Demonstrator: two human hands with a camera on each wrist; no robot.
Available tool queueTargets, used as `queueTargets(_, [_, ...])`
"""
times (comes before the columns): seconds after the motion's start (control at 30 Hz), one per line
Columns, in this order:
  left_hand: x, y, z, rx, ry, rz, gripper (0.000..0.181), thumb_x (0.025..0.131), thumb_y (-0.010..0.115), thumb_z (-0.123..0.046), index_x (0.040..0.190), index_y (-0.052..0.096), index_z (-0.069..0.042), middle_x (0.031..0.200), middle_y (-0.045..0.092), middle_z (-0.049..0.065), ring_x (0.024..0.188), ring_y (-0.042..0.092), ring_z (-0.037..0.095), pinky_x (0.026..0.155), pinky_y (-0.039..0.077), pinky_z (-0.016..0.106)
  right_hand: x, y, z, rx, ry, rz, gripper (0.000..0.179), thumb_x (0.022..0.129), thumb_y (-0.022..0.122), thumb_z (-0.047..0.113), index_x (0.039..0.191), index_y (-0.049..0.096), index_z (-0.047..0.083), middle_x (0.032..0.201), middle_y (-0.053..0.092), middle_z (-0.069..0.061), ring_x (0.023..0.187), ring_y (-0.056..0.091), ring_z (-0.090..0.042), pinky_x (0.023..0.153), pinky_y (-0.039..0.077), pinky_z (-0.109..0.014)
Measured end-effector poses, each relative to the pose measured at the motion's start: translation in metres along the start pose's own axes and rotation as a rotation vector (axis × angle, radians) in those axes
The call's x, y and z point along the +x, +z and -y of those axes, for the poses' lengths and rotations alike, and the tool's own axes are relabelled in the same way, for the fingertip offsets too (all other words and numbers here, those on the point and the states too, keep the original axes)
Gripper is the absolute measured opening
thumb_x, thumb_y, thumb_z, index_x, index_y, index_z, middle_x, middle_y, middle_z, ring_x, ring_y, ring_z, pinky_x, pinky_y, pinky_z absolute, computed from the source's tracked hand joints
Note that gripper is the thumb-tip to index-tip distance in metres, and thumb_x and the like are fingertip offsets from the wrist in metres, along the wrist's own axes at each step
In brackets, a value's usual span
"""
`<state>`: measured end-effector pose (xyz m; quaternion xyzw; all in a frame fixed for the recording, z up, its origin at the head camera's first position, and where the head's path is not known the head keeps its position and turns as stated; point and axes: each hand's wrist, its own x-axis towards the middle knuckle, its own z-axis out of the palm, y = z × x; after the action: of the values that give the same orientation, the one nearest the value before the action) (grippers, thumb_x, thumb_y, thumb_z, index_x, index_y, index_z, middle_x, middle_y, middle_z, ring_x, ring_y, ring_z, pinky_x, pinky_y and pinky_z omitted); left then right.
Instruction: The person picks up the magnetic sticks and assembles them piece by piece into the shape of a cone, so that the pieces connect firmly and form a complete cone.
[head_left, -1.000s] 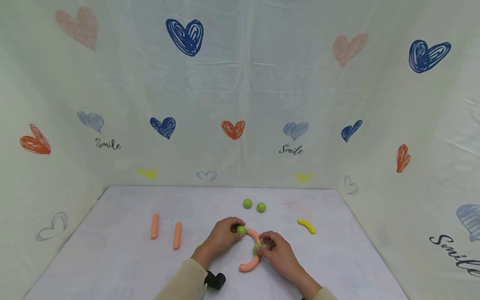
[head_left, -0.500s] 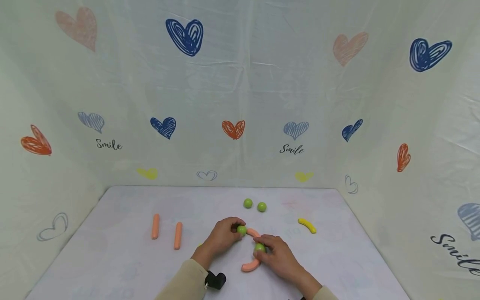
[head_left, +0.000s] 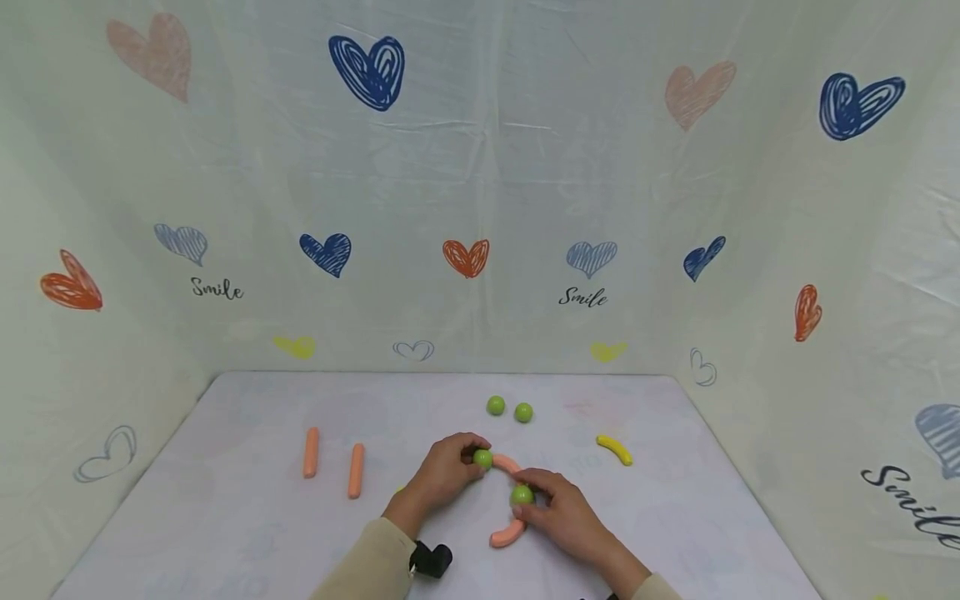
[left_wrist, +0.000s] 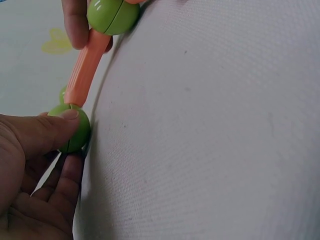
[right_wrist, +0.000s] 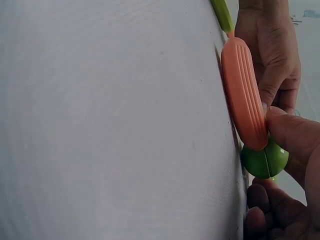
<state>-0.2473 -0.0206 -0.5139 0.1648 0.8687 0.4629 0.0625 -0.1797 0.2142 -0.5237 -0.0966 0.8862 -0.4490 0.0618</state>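
Observation:
In the head view my left hand [head_left: 441, 473] pinches a green ball [head_left: 483, 459] at the upper end of a curved orange piece [head_left: 506, 463]. A second green ball [head_left: 522, 495] lies between the thumb and fingers of my right hand [head_left: 564, 510]. Below it a lower curved orange piece [head_left: 508, 534] bends toward the left. The left wrist view shows my thumb over the seamed ball [left_wrist: 80, 134], with the ribbed orange piece [left_wrist: 86, 70] running up to the other ball. In the right wrist view the lower orange piece [right_wrist: 243, 95] meets the held ball [right_wrist: 270, 159].
Two straight orange sticks [head_left: 311, 452] lie on the left of the white table [head_left: 240, 533]. Two loose green balls [head_left: 496, 406] sit farther back. At the right is a curved yellow piece [head_left: 614, 450]. A yellow-green piece [head_left: 400, 490] shows partly behind my left wrist.
My right hand has settled its fingers around the second green ball. That ball and the lower curved piece have shifted slightly right. My left hand keeps its pinch in place.

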Motion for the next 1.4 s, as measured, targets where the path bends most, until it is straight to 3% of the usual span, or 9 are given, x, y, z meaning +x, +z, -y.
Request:
queueTargets(0.57, [-0.0015,-0.0002,-0.0042,-0.009,0.004,0.011,0.030,0.090,0.079,0.000,0.119,0.073,-0.008,0.114,0.071,0.004,0.098,0.063,0.016,0.086,0.056,0.035,-0.0012,-0.0028,-0.0030,0.036,0.014,0.008,0.045,0.093,0.080,0.035,0.134,0.072,0.020,0.143,0.066,-0.007,0.127,0.058,-0.028,0.090,0.049,-0.028])
queueTargets(0.97, [0.0011,0.0028,-0.0008,0.032,0.036,-0.005,0.027,0.089,0.080,-0.002,0.113,0.075,-0.013,0.107,0.069,0.000,0.093,0.059,0.014,0.082,0.052,0.030,-0.0021,-0.0031,-0.0028,0.059,-0.004,0.007,0.045,0.093,0.081,0.033,0.134,0.072,0.019,0.142,0.066,-0.007,0.127,0.058,-0.028,0.091,0.048,-0.028])
queueTargets(1.13, [0.0023,0.0036,-0.0010,0.040,0.019,-0.010,0.032,0.090,0.079,-0.001,0.119,0.074,-0.014,0.111,0.070,0.001,0.095,0.060,0.014,0.084,0.054,0.033,-0.0032,-0.0034,-0.0022,0.059,0.003,0.015,0.045,0.093,0.080,0.032,0.135,0.071,0.019,0.140,0.068,-0.005,0.128,0.058,-0.028,0.092,0.049,-0.028])
queueTargets(1.4, [0.0014,0.0055,-0.0018,0.025,-0.011,-0.036,0.039,0.089,0.080,0.001,0.125,0.068,-0.011,0.117,0.062,0.006,0.104,0.063,0.018,0.090,0.058,0.038,-0.0049,-0.0020,-0.0029,0.023,0.018,-0.003,0.044,0.092,0.082,0.032,0.134,0.072,0.024,0.128,0.070,0.001,0.112,0.060,-0.017,0.086,0.049,-0.025])
